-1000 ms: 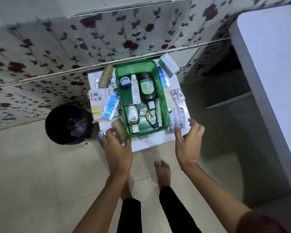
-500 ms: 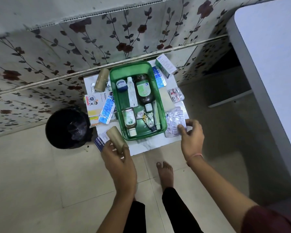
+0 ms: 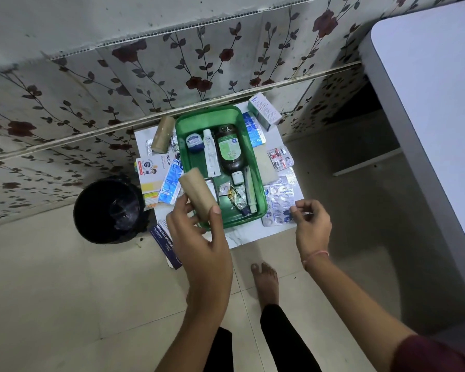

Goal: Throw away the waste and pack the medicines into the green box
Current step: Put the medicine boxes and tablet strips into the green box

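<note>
The green box [image 3: 208,117] stands on a small white table [image 3: 253,234] against the wall, holding a brown bottle [image 3: 228,150], a white tube [image 3: 210,154], a blue jar [image 3: 194,142] and small packets. My left hand [image 3: 199,237] holds a tan bandage roll [image 3: 198,193] lifted over the box's near left corner. My right hand [image 3: 310,224] pinches the near edge of a silver tablet strip [image 3: 278,202] lying right of the box. A second tan roll [image 3: 162,134] lies left of the box at the back.
A black bin [image 3: 108,209] with a liner stands on the floor left of the table. Boxes and blue strips [image 3: 169,181] lie left of the box, a white-green carton [image 3: 263,111] and red capsules [image 3: 279,158] on the right. A purple carton [image 3: 164,244] overhangs the front edge. A large white surface [image 3: 427,103] rises at right.
My left hand picked the tan roll off the table's front left and raised it toward the box. My right hand closed its fingers on the edge of the silver strip.
</note>
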